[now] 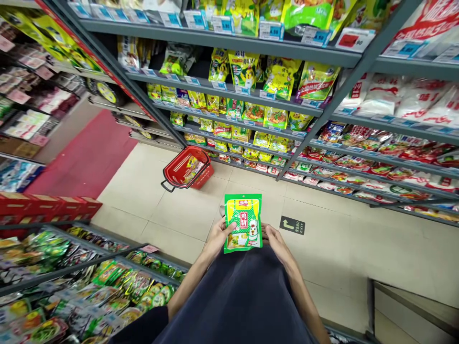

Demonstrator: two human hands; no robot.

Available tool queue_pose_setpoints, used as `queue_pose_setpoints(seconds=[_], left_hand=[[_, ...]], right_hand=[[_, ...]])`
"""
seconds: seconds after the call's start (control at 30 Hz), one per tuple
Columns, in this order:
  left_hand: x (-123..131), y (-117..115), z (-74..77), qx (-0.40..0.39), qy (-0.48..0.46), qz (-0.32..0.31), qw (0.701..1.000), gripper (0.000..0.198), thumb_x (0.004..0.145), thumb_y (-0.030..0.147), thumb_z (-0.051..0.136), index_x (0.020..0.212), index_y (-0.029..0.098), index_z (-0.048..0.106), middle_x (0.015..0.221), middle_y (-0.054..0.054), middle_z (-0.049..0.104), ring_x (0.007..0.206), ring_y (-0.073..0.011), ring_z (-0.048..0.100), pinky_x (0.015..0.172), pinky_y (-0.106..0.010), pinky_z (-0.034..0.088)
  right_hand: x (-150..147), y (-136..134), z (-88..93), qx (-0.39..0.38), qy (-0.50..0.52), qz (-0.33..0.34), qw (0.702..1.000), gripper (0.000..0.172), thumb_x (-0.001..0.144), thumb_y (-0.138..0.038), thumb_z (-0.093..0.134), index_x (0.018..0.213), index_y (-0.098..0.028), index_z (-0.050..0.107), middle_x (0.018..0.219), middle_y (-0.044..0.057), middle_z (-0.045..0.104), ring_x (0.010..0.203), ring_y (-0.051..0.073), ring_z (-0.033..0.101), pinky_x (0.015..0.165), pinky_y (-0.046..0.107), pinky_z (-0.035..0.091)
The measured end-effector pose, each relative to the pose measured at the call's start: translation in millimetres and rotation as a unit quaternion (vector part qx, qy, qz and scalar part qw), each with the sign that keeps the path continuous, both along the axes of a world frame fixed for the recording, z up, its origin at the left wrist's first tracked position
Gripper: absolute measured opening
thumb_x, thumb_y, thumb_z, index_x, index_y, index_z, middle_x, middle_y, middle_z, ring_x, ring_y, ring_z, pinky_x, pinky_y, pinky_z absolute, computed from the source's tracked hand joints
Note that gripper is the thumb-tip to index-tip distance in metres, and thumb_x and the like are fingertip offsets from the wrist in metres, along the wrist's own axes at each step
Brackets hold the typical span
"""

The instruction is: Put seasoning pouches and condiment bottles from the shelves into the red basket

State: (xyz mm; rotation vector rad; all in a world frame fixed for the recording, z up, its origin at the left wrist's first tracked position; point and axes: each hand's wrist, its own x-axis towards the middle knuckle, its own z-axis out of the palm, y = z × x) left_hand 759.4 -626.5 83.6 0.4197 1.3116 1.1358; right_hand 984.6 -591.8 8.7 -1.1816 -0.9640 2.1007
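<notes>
Left hand (218, 237) closed on green chicken-essence packet (243, 223), thumb pressing front; right hand (278, 244) gripping packet's right edge; forearms angling inward, holding packet upright before torso, above tiled floor (172, 215).

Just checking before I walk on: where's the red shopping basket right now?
In the head view, the red shopping basket sits on the tiled floor ahead, just left of centre, near the foot of the shelving, beyond the green seasoning packet between the left hand and right hand.
</notes>
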Motion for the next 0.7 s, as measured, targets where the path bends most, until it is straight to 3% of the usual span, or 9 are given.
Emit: queue_pose_setpoints(seconds=[0.07,0.17,0.3,0.43,0.57,0.7], left_hand=[[-3.5,-0.5,1.8,-0.004,0.002,0.044,0.999,0.048,0.074,0.043,0.086,0.109,0.015,0.069,0.111,-0.013,0.079,0.093,-0.0276,0.077,0.09,-0.043,0.06],[-9.7,-1.4,2.7,-0.011,-0.004,0.103,0.995,0.047,0.073,0.042,0.087,0.106,0.014,0.068,0.108,-0.011,0.08,0.09,-0.0261,0.077,0.088,-0.043,0.062],[-21.5,-5.1,-2.0,0.0,-0.008,0.112,0.994,0.05,0.072,0.043,0.088,0.106,0.012,0.069,0.107,-0.014,0.079,0.089,-0.0269,0.077,0.087,-0.042,0.062],[-26.9,-9.7,-10.0,0.007,0.001,0.122,0.993,0.049,0.073,0.043,0.087,0.107,0.011,0.069,0.108,-0.015,0.079,0.089,-0.0277,0.077,0.085,-0.042,0.062],[-22.6,-6.6,-14.6,0.021,-0.025,0.11,0.993,0.049,0.076,0.042,0.085,0.112,0.012,0.069,0.112,-0.015,0.078,0.093,-0.0294,0.077,0.087,-0.043,0.061],[-22.8,0.1,-13.6,0.038,-0.042,0.103,0.993,0.049,0.075,0.04,0.086,0.113,0.012,0.07,0.11,-0.015,0.079,0.093,-0.0291,0.077,0.089,-0.044,0.061]], right_hand=[[10.7,-7.6,-10.2,0.007,-0.058,0.029,0.998,0.064,0.08,-0.072,0.065,0.117,-0.02,0.07,0.112,0.01,0.076,0.107,0.029,0.071,0.101,0.052,0.054],[34.9,-28.8,-13.0,0.044,-0.109,0.131,0.984,0.059,0.068,-0.062,0.082,0.108,-0.02,0.075,0.109,0.009,0.077,0.109,0.031,0.069,0.11,0.055,0.047],[66.8,-49.0,3.6,0.114,-0.19,0.224,0.949,0.043,0.084,-0.056,0.07,0.116,-0.028,0.074,0.127,0.009,0.07,0.127,0.031,0.06,0.118,0.053,0.038],[76.0,-48.9,27.1,0.138,-0.211,0.302,0.919,0.043,0.083,-0.05,0.072,0.122,-0.032,0.071,0.138,0.006,0.063,0.131,0.029,0.057,0.118,0.046,0.039],[59.7,-47.5,32.1,0.223,-0.26,0.277,0.898,0.033,0.09,-0.05,0.061,0.111,-0.029,0.074,0.114,0.008,0.071,0.109,0.028,0.068,0.1,0.041,0.054],[44.4,-56.4,13.8,0.346,-0.282,0.199,0.872,0.038,0.096,-0.052,0.05,0.103,-0.024,0.074,0.107,0.01,0.075,0.103,0.028,0.071,0.094,0.037,0.058]])
